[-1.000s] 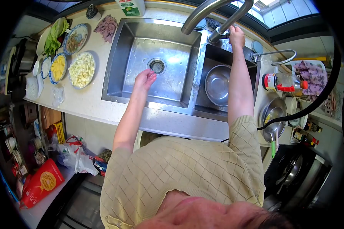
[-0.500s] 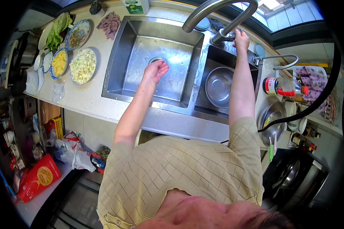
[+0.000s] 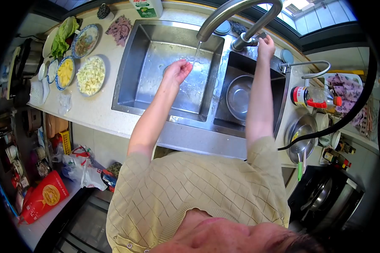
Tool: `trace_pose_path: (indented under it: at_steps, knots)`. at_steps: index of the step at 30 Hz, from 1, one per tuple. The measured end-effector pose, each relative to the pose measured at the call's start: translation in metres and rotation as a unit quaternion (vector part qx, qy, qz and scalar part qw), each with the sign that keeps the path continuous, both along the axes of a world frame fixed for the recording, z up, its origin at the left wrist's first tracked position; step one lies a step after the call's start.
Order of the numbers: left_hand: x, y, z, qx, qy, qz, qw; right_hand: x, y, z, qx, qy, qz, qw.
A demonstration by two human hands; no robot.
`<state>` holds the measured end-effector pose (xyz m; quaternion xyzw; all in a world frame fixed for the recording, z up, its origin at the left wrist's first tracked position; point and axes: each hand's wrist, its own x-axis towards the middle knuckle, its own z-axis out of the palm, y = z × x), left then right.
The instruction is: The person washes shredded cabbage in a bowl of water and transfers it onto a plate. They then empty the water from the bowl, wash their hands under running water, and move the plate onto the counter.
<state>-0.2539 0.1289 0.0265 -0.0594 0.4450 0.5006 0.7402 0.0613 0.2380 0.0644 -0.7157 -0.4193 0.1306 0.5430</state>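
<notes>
Water runs from the steel faucet [image 3: 223,14] into the large sink basin [image 3: 156,90]. My left hand [image 3: 178,71] is held above that basin, beside the stream, with its fingers loosely curled and apart and nothing in them. At the base of the faucet, my right hand [image 3: 266,45] has its fingers closed on the faucet handle [image 3: 252,42]. Below my right forearm, a round metal bowl [image 3: 239,97] lies in the smaller dark basin [image 3: 236,65].
On the left counter are plates of chopped white pieces [image 3: 90,76], yellow pieces [image 3: 65,73] and leafy greens [image 3: 61,40]. A purple cloth [image 3: 119,30] lies behind the sink. To the right are a red-capped bottle [image 3: 316,97] and metal pans [image 3: 299,135].
A stream of water now falls from the faucet; none showed before. My left hand has moved right and forward to the stream. My right hand has stayed at the faucet handle.
</notes>
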Motion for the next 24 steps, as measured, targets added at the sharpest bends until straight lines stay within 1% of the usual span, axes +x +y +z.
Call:
trace_pose_path:
  at_steps: [1, 2, 3, 4, 5, 6, 7, 8, 9, 10, 11, 12, 13, 14, 15, 16, 17, 18, 19, 22, 23, 24]
  knots:
    - [0.003, 0.006, 0.003, 0.011, -0.02, 0.001, 1.0, -0.03, -0.023, 0.024, 0.083, 0.021, -0.065, 0.994]
    - [0.008, 0.014, 0.011, 0.022, -0.04, 0.002, 0.999, -0.051, -0.041, 0.032, 0.139, 0.076, -0.058, 0.986]
    - [0.013, 0.019, 0.02, 0.033, -0.06, 0.004, 0.998, -0.081, -0.06, 0.035, 0.162, 0.137, -0.039, 0.976]
    - [0.018, 0.019, 0.029, 0.043, -0.098, 0.002, 0.994, -0.106, -0.081, 0.031, 0.063, 0.237, 0.073, 0.967]
    - [0.023, 0.019, 0.039, 0.052, -0.137, 0.0, 0.989, -0.137, -0.098, 0.027, 0.074, 0.268, 0.178, 0.944]
    - [0.03, 0.019, 0.05, 0.062, -0.175, -0.004, 0.983, -0.163, -0.105, 0.019, -0.028, 0.338, 0.201, 0.919]
    - [0.037, 0.017, 0.064, 0.043, -0.188, 0.008, 0.981, -0.179, -0.11, 0.015, -0.062, 0.508, 0.252, 0.821]
    - [0.04, 0.013, 0.061, 0.078, -0.229, -0.004, 0.97, -0.185, -0.104, -0.018, -0.026, 0.615, 0.337, 0.712]
    - [0.041, 0.01, 0.054, 0.113, -0.271, -0.015, 0.956, -0.192, -0.11, 0.002, -0.051, 0.669, 0.351, 0.653]
    - [0.043, 0.003, 0.057, 0.145, -0.311, -0.026, 0.939, -0.199, -0.118, 0.024, -0.078, 0.718, 0.362, 0.59]
    - [0.048, -0.006, 0.059, 0.123, -0.179, -0.013, 0.976, -0.199, -0.118, 0.011, -0.104, 0.714, 0.36, 0.592]
    - [0.05, -0.011, 0.058, 0.138, -0.047, -0.021, 0.989, -0.199, -0.119, -0.01, -0.13, 0.709, 0.358, 0.593]
    - [0.051, -0.015, 0.052, 0.151, 0.085, -0.03, 0.984, -0.201, -0.12, -0.014, -0.156, 0.703, 0.357, 0.595]
    - [0.05, -0.019, 0.047, 0.162, 0.216, -0.038, 0.962, -0.204, -0.122, -0.017, -0.161, 0.709, 0.353, 0.589]
    - [0.049, -0.024, 0.042, 0.187, 0.401, -0.048, 0.896, -0.211, -0.129, -0.005, -0.165, 0.715, 0.349, 0.582]
    - [0.047, -0.026, 0.033, 0.238, 0.497, -0.008, 0.835, -0.218, -0.135, 0.005, -0.169, 0.721, 0.345, 0.576]
    - [0.045, -0.028, 0.025, 0.284, 0.583, 0.032, 0.76, -0.221, -0.139, 0.008, -0.152, 0.711, 0.368, 0.58]
    - [0.043, -0.032, 0.025, 0.325, 0.659, 0.07, 0.675, -0.223, -0.139, 0.004, -0.148, 0.707, 0.346, 0.599]
    - [0.038, -0.038, 0.025, 0.299, 0.638, 0.006, 0.71, -0.225, -0.139, -0.006, -0.144, 0.702, 0.323, 0.619]
    - [0.021, -0.036, 0.017, 0.364, 0.743, -0.096, 0.554, -0.231, -0.131, -0.04, -0.121, 0.683, 0.252, 0.675]
    - [0.018, -0.035, 0.016, 0.358, 0.722, -0.121, 0.579, -0.234, -0.128, -0.049, -0.112, 0.676, 0.227, 0.692]
    - [0.017, -0.032, 0.02, 0.355, 0.7, -0.143, 0.603, -0.236, -0.122, -0.043, -0.099, 0.666, 0.204, 0.71]
